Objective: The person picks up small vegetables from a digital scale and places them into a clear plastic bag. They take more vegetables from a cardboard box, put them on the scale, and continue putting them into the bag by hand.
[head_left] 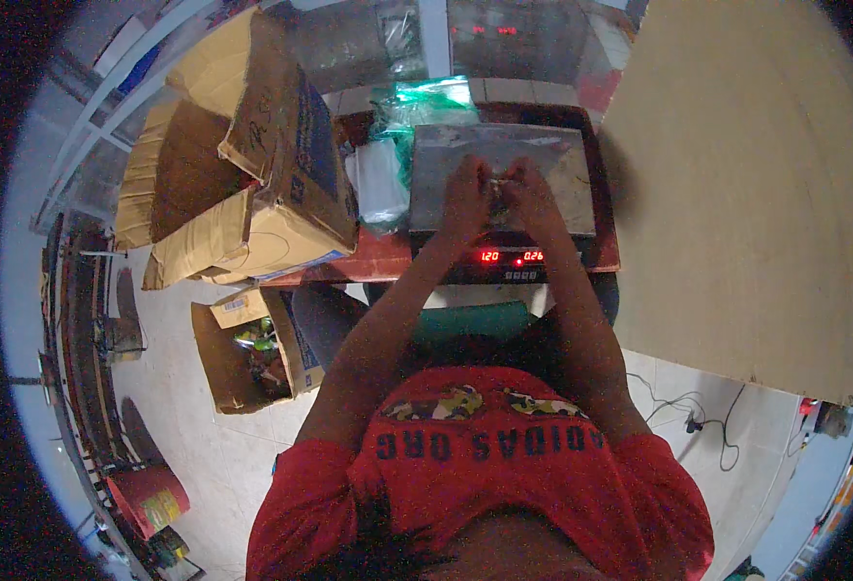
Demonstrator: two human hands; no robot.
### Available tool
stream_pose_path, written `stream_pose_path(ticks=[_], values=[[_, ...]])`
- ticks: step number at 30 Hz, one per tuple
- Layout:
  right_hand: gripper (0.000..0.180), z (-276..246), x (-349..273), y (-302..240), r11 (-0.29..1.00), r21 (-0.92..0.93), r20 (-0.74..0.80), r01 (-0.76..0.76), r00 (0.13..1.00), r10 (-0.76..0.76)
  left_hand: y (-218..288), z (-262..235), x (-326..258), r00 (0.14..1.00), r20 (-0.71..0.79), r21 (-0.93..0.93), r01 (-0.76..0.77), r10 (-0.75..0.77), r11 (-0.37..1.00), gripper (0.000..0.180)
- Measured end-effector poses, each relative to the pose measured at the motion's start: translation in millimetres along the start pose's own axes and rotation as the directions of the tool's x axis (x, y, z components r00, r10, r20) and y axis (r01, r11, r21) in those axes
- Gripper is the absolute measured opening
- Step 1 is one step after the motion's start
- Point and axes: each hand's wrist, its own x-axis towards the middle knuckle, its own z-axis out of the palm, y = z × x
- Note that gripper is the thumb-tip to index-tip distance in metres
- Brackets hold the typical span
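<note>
A scale with a flat metal pan (567, 165) stands in front of me on a low reddish-brown table (378, 267). Red digits glow on its display (514, 258). Over the pan, my left hand (467, 200) and my right hand (533, 200) are close together, with fingers bent inward and fingertips pinched. Something small, pale and shiny shows between them, too dim to name. To the left of the scale lies a stack of clear plastic bags (382, 184). Behind it, more clear plastic (434, 94) catches a green light.
At left stands a large open cardboard box (286, 218), flaps spread. Below it, a smaller cardboard box (303, 360) holds colourful wrapped items. A tall beige board (736, 194) fills the right side. Cables (702, 424) trail on the floor, and a red container (151, 499) is at lower left.
</note>
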Motion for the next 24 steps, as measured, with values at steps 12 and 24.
stream_pose_path(ticks=[12,24], values=[[0.015,8,2,9,0.974,0.226,-0.023,-0.029,0.999,0.035,11,-19,-15,0.997,-0.036,-0.019,-0.066,0.065,0.998,0.021],[0.013,8,2,-15,0.988,-0.144,-0.117,-0.064,0.992,0.047,16,-22,-13,0.984,0.020,0.173,-0.179,0.178,0.969,0.014]])
